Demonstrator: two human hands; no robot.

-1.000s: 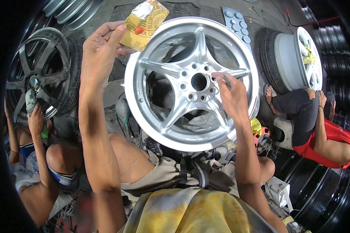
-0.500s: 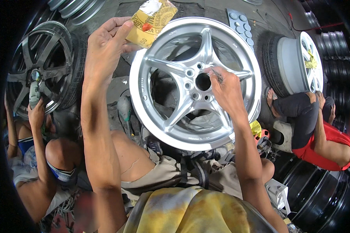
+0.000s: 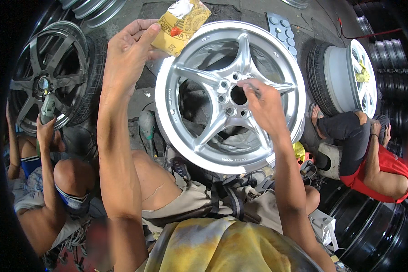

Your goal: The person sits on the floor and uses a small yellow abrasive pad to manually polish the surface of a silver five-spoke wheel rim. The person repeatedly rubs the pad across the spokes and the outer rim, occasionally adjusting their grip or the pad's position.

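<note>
Pinching a folded yellow sandpaper sheet (image 3: 179,25), the left hand (image 3: 129,52) closes its grip; the right hand (image 3: 265,106) presses pinched fingers on the silver five-spoke alloy wheel (image 3: 204,86).

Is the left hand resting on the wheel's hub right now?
No, the left hand is at the silver wheel's upper-left rim holding yellow sandpaper; the right hand is at the hub.

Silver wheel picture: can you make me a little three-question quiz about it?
1. True or false: the left hand holds yellow sandpaper.
2. The right hand touches the silver alloy wheel where? A rim B hub C tyre
3. How many spokes does the silver alloy wheel have?

Key: 1 true; 2 B; 3 five.
</note>
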